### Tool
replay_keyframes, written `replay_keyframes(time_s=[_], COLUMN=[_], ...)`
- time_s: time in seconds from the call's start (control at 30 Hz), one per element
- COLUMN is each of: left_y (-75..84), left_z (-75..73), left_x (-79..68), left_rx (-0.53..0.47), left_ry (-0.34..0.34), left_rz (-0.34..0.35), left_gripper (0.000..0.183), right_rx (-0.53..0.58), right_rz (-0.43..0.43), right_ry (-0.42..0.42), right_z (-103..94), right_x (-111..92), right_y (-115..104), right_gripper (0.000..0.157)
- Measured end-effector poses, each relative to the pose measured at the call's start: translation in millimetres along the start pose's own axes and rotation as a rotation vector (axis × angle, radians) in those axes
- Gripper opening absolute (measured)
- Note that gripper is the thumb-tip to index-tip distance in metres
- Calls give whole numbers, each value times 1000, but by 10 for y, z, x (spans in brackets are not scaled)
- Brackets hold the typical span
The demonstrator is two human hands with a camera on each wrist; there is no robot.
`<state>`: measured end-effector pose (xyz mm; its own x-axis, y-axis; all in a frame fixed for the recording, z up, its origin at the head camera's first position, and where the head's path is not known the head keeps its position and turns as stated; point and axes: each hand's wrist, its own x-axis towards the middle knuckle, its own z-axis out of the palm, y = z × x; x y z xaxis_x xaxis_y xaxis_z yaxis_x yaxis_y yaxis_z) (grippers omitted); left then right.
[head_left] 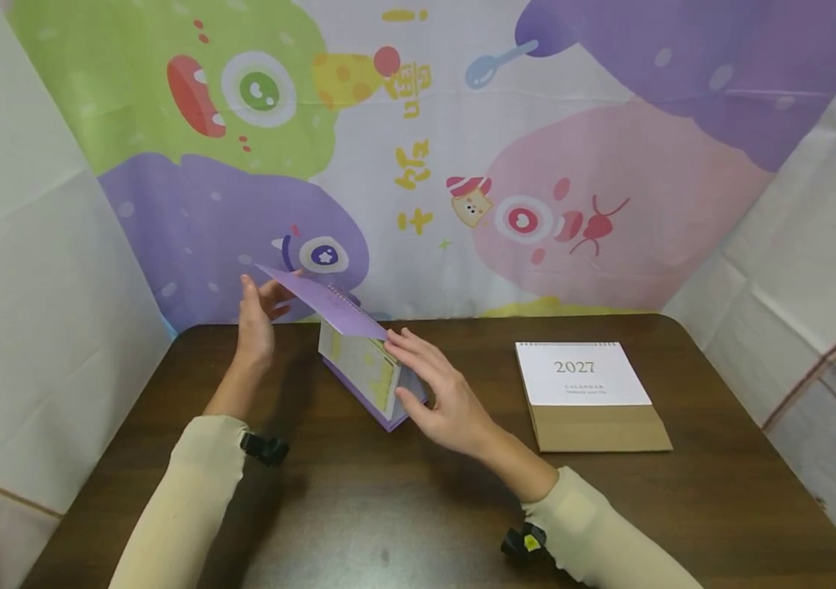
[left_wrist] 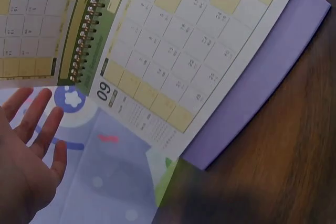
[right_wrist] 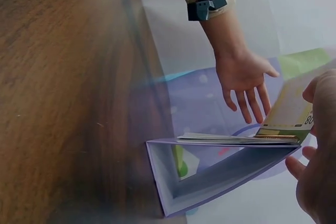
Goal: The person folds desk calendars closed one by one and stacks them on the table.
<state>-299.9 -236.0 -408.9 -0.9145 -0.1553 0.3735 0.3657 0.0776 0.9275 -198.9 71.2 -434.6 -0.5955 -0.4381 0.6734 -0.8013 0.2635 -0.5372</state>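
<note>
A purple-covered desk calendar [head_left: 362, 376] stands tilted up on the table, its spiral-bound pages parted and the purple cover [head_left: 325, 307] raised toward the left. Page 09 [left_wrist: 173, 61] faces the left wrist view, with the metal spiral [left_wrist: 89, 30] along its edge. My right hand [head_left: 447, 397] holds the calendar at its right end, fingers on the raised cover and thumb lower down by the stand. My left hand [head_left: 256, 323] is spread beside the cover's left edge, palm turned inward, gripping nothing. The stand's hollow inside [right_wrist: 181, 187] shows in the right wrist view.
A second desk calendar [head_left: 583, 372], white marked 2027 on a brown base, stands to the right on the dark wooden table [head_left: 381, 523]. Behind the table hangs a cartoon-printed cloth [head_left: 418, 270], with pale sheets at both sides.
</note>
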Motion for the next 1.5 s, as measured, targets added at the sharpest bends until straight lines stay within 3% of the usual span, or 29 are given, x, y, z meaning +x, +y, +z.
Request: replay_keyframes(time_s=[0.1,0.27,0.4,0.53,0.73,1.03,1.27,1.5], left_y=[-10,-47,-95,-132,-197,-312,-373,-428], left_z=[-61,-153,-234,-294,-355,-335,-274,-222], left_x=[-17,-55,-92,-128,-194,-242,-260,-267], left_rx=[-38,-180,-201,-138,44,139,230,299], left_ry=[13,-34,-67,-65,-52,-63,-77,-133], left_rz=[9,42,5,-40,-68,-111,-151,-200], left_gripper=[93,90,91,92,97,102,92,90], right_rx=[-14,-38,-50,-63,-95,-106,-100,-76], right_rz=[-18,-26,-36,-46,-53,-53,-47,-51], right_ry=[-7,-18,-28,-30,-42,-61,-66,-62], right_z=[33,62,85,94,112,143,131,116], right_x=[-7,-29,-59,-86,-128,-178,-198,-213], right_y=[-2,-23,-10,10,43,79,99,111], right_gripper=[58,56,53,51,47,37,27,25])
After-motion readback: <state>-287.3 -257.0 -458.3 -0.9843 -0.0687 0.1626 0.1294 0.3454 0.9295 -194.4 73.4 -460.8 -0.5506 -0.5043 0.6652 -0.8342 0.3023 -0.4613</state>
